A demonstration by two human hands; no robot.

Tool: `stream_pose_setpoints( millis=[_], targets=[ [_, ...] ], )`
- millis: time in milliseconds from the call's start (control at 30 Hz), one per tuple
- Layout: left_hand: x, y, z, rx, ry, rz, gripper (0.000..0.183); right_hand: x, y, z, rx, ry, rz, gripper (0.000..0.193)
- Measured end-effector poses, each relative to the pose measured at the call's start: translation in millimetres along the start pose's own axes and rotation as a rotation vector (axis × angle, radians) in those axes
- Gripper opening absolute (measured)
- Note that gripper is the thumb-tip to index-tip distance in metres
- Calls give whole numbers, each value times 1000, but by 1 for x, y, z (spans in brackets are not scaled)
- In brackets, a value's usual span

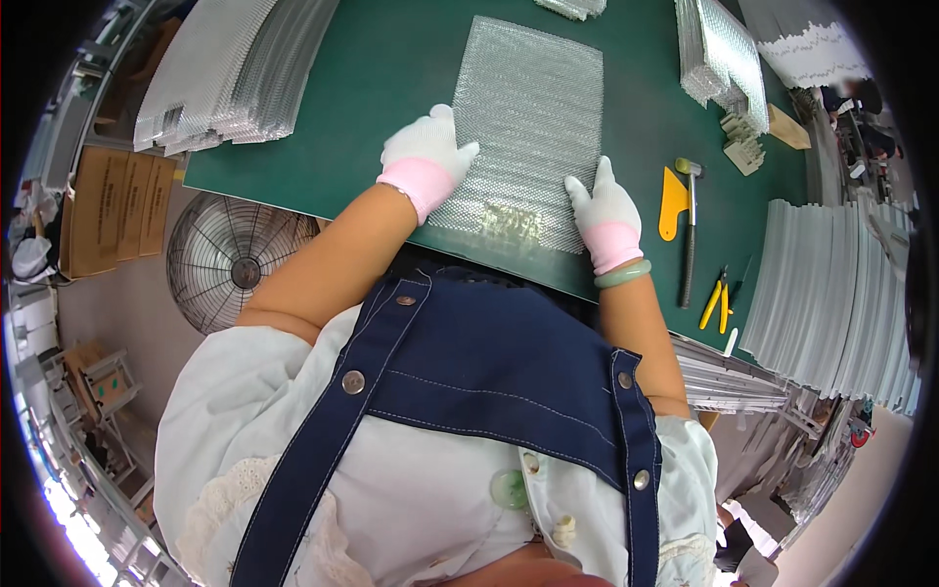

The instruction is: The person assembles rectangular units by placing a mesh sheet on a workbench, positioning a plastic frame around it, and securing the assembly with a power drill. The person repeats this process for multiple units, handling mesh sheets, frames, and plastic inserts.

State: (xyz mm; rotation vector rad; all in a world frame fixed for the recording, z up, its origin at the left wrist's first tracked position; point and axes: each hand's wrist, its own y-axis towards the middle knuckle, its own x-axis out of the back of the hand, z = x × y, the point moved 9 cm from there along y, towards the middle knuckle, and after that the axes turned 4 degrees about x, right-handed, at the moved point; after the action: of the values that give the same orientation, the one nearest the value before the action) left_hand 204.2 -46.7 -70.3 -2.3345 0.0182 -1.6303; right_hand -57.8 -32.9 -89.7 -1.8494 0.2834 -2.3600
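Note:
Flat on the green table lies a silvery perforated metal mesh sheet [528,127], with its near edge close to the table's front edge. My left hand [426,157], in a white glove with a pink cuff, is at the sheet's left edge, its thumb and fingers apart. At the right edge, near the lower right corner, is my right hand [604,213], gloved the same way, thumb and forefinger spread. Both hands touch or nearly touch the sheet's sides; neither is wrapped round anything.
Stacks of mesh sheets [230,73] stand at the left and another mesh stack [719,59] at the back right. Right of my right hand lie a yellow scraper [673,203], a hammer [690,235] and yellow-handled pliers [717,301]. Pale corrugated strips [831,293] fill the right side. A fan [240,264] stands left.

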Motion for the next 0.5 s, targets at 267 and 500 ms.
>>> stream_pose_setpoints(
  millis=[267, 500],
  targets=[
    [-21, -9, -21, -556, 191, -287, 51, 28, -26, 33, 429, -228, -504, 60],
    [-1, 1, -39, -510, 309, -107, 55, 100, 84, -20, 283, 427, -164, 38]
  ],
)
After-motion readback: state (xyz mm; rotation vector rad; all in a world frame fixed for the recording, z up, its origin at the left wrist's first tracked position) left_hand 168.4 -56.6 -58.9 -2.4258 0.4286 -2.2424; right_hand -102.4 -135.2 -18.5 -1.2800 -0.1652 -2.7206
